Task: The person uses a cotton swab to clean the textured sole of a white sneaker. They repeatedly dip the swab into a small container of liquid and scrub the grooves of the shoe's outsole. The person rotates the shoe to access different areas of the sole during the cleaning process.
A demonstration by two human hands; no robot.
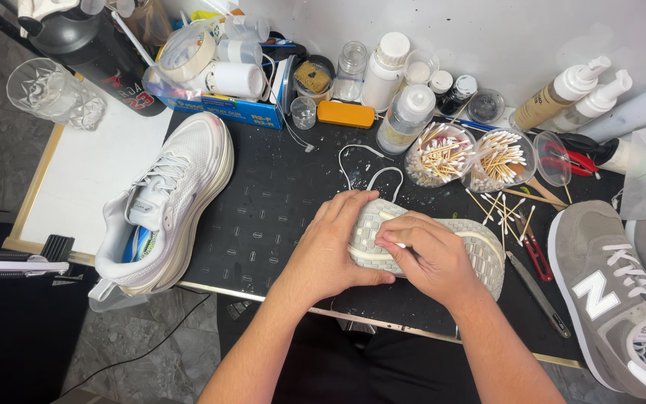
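Fingers [383, 238] pressing upturned shoe sole [480, 251], black work mat [263, 217], cluttered bench

The sole [443, 243] under the hands is off-white with a woven grid tread. The mat [271, 217] is black, dotted with small pale outlined marks. The left shoe [170, 198] is white with white laces and a blue-and-yellow insole. The right shoe [611, 299] is grey with a white emblem and white laces. The case [346, 114] is orange. The cutters [571, 160] have red handles. The swabs [443, 153] have white tips on tan sticks. The box [226, 108] is blue.
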